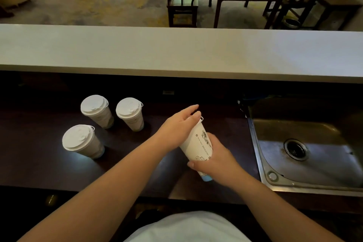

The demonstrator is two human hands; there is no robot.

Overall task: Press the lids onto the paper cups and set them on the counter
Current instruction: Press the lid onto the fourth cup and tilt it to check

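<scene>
The right hand (213, 160) gripped the cup (198, 141) low; the left hand (179, 124) pressed its lid (199, 119) with straight fingers. Light, crushable paper: best held mid-wall, gently.

Right hand (213, 160) grips tilted cup (198, 143); left hand (179, 125) flat on lid (200, 119).

The print on the held paper cup (198, 143) is too small to read.

Printed paper cup (198, 143), smooth white plastic lids (93, 104), glossy dark counter (39, 163), dull steel sink (306, 143)
</scene>
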